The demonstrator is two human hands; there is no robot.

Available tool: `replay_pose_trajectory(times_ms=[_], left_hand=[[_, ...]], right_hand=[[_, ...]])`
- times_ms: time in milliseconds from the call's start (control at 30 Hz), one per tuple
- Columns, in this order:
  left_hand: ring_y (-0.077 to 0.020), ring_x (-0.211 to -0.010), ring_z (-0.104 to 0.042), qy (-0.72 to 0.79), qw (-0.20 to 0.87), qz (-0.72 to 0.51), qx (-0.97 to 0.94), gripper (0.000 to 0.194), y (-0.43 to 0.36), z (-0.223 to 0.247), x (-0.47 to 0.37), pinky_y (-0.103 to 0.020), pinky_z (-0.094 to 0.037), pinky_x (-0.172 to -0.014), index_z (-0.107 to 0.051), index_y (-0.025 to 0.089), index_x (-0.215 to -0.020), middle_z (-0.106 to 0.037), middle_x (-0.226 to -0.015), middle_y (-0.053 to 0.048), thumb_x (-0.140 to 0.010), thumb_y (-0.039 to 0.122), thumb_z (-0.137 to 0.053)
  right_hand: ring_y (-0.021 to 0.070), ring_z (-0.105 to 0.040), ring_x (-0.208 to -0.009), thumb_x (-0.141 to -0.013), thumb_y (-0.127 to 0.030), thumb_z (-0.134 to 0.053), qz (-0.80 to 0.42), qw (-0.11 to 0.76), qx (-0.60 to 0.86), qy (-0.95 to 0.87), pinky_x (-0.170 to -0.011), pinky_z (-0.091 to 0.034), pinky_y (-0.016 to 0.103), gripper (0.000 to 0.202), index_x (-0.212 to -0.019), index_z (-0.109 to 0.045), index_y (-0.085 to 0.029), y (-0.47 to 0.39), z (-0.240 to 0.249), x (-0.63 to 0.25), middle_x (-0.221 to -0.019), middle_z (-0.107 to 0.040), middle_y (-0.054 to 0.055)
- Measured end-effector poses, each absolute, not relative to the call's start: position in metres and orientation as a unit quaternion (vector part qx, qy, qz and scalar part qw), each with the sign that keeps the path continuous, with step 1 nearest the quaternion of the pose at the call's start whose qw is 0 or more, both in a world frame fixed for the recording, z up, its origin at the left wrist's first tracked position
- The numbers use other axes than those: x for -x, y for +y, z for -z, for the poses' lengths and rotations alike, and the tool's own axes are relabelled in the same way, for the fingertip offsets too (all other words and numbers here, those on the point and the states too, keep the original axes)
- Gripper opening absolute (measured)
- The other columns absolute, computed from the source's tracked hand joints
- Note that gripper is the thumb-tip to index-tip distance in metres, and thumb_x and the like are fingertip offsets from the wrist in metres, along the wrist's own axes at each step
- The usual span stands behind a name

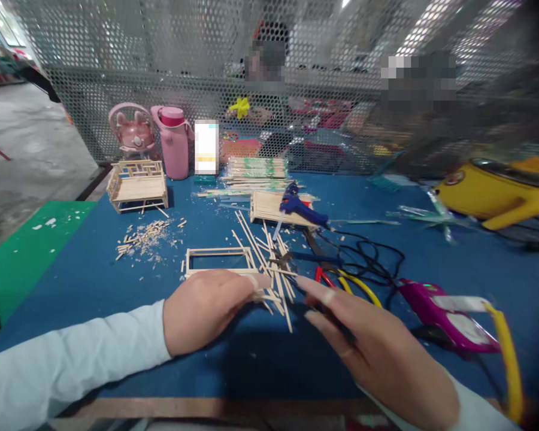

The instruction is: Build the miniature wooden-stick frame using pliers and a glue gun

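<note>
My left hand (209, 308) is closed at the near side of a small rectangular frame (220, 251) of thin wooden sticks, apparently gripping it; the hand covers its near edge. White tape or a finger cover wraps one finger. Past the fingertips lies a loose pile of wooden sticks (286, 311). My right hand (363, 335) is at the right of that pile, fingers stretched and apart, also with a wrapped finger. One fingertip is near the end of a short stick (282, 271); I cannot tell whether it touches. Dark-jawed pliers (314, 257) lie just beyond.
A blue glue gun (303, 206) rests on a flat stick panel (265, 206). A finished-looking stick bench (139, 185), stick scraps (146, 236), a pink bottle (174, 146) and bundled sticks (256, 167) stand behind. Right are black cables (377, 248), a purple device (449, 317) and a yellow pot (480, 188).
</note>
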State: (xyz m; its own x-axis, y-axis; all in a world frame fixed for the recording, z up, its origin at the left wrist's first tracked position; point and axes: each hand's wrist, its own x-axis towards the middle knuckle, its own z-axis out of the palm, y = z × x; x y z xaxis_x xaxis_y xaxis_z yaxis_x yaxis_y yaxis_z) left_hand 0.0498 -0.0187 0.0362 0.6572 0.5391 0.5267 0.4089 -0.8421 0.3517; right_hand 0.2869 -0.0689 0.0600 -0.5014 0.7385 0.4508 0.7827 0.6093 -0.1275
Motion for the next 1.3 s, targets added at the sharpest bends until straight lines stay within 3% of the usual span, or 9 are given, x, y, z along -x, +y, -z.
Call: replay_pose_trajectory(times_ms=[167, 333, 400, 467, 533, 633, 900, 1100, 1300], left_hand=[[-0.0152, -0.077, -0.066, 0.265, 0.075, -0.337, -0.900, 0.025, -0.022, -0.038, -0.056, -0.024, -0.051, -0.069, -0.057, 0.016, -0.112, -0.071, -0.088, -0.007, -0.091, 0.017, -0.043], [-0.0209, -0.102, -0.058, 0.387, 0.069, -0.400, -0.828, 0.025, -0.004, -0.050, -0.030, -0.038, -0.044, -0.092, -0.057, 0.019, -0.112, -0.064, -0.110, -0.011, -0.089, 0.024, -0.050], [-0.0186, -0.093, -0.059, 0.492, 0.117, -0.466, -0.726, 0.024, 0.007, -0.048, -0.015, -0.035, -0.046, -0.085, -0.056, 0.017, -0.110, -0.063, -0.102, -0.009, -0.089, 0.024, -0.048], [-0.0121, -0.066, -0.056, 0.563, 0.269, -0.469, -0.625, 0.024, 0.017, -0.040, -0.003, -0.025, -0.048, -0.061, -0.053, 0.016, -0.109, -0.060, -0.085, -0.004, -0.088, 0.026, -0.046], [-0.0075, -0.048, -0.046, 0.586, 0.408, -0.440, -0.544, 0.023, 0.021, -0.028, 0.003, -0.019, -0.039, -0.042, -0.050, 0.015, -0.106, -0.056, -0.073, 0.001, -0.086, 0.025, -0.046], [-0.0046, -0.038, -0.038, 0.581, 0.505, -0.414, -0.485, 0.025, 0.020, -0.016, 0.004, -0.016, -0.029, -0.032, -0.047, 0.016, -0.104, -0.056, -0.068, 0.003, -0.082, 0.028, -0.051], [-0.0049, -0.031, -0.035, 0.536, 0.617, -0.362, -0.449, 0.054, 0.012, -0.013, 0.001, -0.015, -0.027, -0.030, -0.041, 0.015, -0.111, -0.051, -0.049, 0.009, -0.072, 0.044, -0.065], [-0.0043, -0.032, -0.035, 0.526, 0.650, -0.370, -0.404, 0.063, 0.012, -0.010, -0.003, -0.013, -0.026, -0.030, -0.041, 0.014, -0.111, -0.051, -0.046, 0.010, -0.064, 0.043, -0.072], [-0.0053, -0.040, -0.047, 0.552, 0.647, -0.374, -0.370, 0.071, 0.011, -0.014, -0.008, -0.013, -0.037, -0.035, -0.042, 0.014, -0.112, -0.055, -0.053, 0.008, -0.056, 0.035, -0.078]], right_hand=[[0.0151, -0.067, -0.071, -0.094, -0.023, -0.039, 0.018, 0.240, 0.390, -0.889, -0.066, -0.052, 0.024, 0.028, -0.083, -0.064, -0.020, -0.040, -0.060, -0.259, -0.075, -0.072, 0.004], [0.0134, -0.068, -0.071, -0.090, -0.019, -0.046, -0.021, 0.272, 0.405, -0.873, -0.067, -0.051, 0.022, 0.019, -0.085, -0.064, -0.020, -0.003, -0.052, -0.257, -0.079, -0.072, 0.002], [0.0137, -0.068, -0.071, -0.089, -0.019, -0.048, -0.032, 0.299, 0.425, -0.854, -0.068, -0.051, 0.023, 0.017, -0.084, -0.064, -0.020, 0.007, -0.044, -0.258, -0.080, -0.072, 0.002], [0.0148, -0.067, -0.074, -0.089, -0.019, -0.048, -0.030, 0.316, 0.429, -0.845, -0.070, -0.051, 0.024, 0.017, -0.084, -0.064, -0.021, 0.012, -0.034, -0.258, -0.080, -0.072, 0.003], [0.0165, -0.067, -0.079, -0.089, -0.020, -0.047, -0.017, 0.329, 0.431, -0.840, -0.075, -0.051, 0.027, 0.018, -0.084, -0.064, -0.021, 0.013, -0.027, -0.255, -0.082, -0.071, 0.004], [0.0179, -0.064, -0.083, -0.088, -0.021, -0.048, -0.009, 0.326, 0.452, -0.830, -0.076, -0.050, 0.029, 0.019, -0.081, -0.065, -0.021, 0.011, -0.020, -0.250, -0.085, -0.067, 0.006], [0.0169, -0.061, -0.077, -0.090, -0.021, -0.045, -0.054, 0.267, 0.449, -0.851, -0.071, -0.046, 0.030, 0.020, -0.078, -0.062, -0.020, 0.013, -0.016, -0.249, -0.078, -0.065, 0.004], [0.0180, -0.059, -0.076, -0.090, -0.022, -0.042, -0.064, 0.225, 0.447, -0.864, -0.070, -0.044, 0.033, 0.025, -0.079, -0.063, -0.018, 0.014, -0.017, -0.252, -0.076, -0.063, 0.005], [0.0176, -0.059, -0.077, -0.089, -0.022, -0.040, -0.123, 0.231, 0.446, -0.856, -0.069, -0.048, 0.031, 0.027, -0.078, -0.065, -0.019, 0.016, -0.019, -0.253, -0.078, -0.063, 0.006]])
